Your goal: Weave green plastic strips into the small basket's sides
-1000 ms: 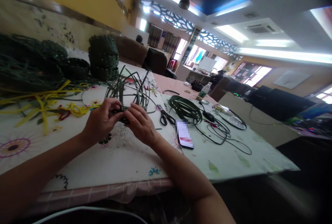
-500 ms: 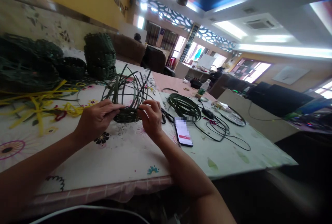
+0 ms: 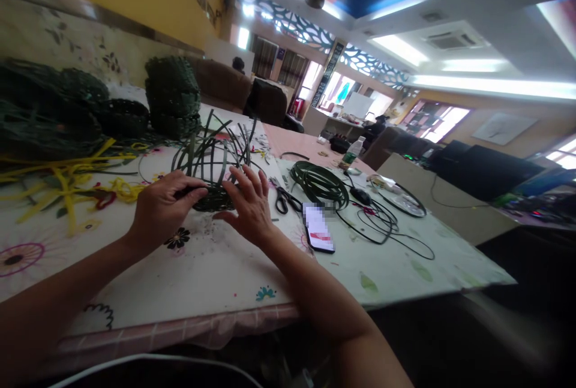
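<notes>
Basket of dark green flat strips (image 3: 210, 166), half woven, sits left of centre in the head view, on a white flowered tablecloth (image 3: 193, 286). Its dense woven band is low, at the near side; loose strips arch and poke upward above it, some ends splayed to the upper right.

I have the left hand (image 3: 162, 208) at the basket's left near side, thumb and fingers pinched on the woven band. I have the right hand (image 3: 249, 202) at its right side, fingers spread and thumb held out apart, not clenched; fingertips overlap the strips in the picture, and I cannot tell if they touch.

Just right of the right hand I see black-handled scissors (image 3: 283, 201), blades toward the upper left. Next to them, a black phone with a lit screen (image 3: 320, 231), screen up, partly pixelated. Behind the phone, a coil of dark green flat strips (image 3: 318, 185). Further right, a black computer mouse (image 3: 360, 196) and thin dark loops (image 3: 382, 233) on a pale green leaf-print cloth (image 3: 382, 283). A clear plastic bottle with a green label (image 3: 352, 154) stands behind the mouse.

Left of the frame: yellow flat strips (image 3: 67, 193) in a loose heap, with a small dark red piece (image 3: 105, 199) at their right. Upper left: a stack of dark green woven baskets (image 3: 173, 97), plus a larger dark green woven pile (image 3: 40, 112) at the edge, blurry.
</notes>
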Demonstrator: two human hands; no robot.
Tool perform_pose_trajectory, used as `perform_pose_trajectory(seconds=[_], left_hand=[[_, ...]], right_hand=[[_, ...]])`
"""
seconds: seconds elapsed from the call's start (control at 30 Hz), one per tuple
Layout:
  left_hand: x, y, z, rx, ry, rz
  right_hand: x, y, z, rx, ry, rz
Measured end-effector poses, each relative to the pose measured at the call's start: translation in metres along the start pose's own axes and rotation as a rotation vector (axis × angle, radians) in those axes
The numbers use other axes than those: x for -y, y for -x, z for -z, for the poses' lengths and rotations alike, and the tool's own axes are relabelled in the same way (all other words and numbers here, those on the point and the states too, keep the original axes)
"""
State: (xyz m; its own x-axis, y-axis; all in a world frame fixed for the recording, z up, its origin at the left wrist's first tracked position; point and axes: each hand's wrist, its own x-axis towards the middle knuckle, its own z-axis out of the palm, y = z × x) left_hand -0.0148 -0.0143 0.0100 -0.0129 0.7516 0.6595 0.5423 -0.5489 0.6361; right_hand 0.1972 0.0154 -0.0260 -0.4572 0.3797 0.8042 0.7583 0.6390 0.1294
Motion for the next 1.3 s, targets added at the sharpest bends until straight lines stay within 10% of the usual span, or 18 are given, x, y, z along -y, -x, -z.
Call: perform_pose_trajectory(seconds=[0.7,1.03,1.3], left_hand=[[-0.001,0.009,-0.011,0.063,-0.085,-0.007],[0.004,0.004,-0.009,0.144,0.224,0.414],[0.006,0.007,-0.015,0.094,0.194,0.296]], right_hand=[[0.010,0.006,-0.010,0.003,0.068,0.120],[0.005,0.002,-0.010,0.012,0.037,0.151],[0.003,0.003,-0.008,0.093,-0.107,0.119]])
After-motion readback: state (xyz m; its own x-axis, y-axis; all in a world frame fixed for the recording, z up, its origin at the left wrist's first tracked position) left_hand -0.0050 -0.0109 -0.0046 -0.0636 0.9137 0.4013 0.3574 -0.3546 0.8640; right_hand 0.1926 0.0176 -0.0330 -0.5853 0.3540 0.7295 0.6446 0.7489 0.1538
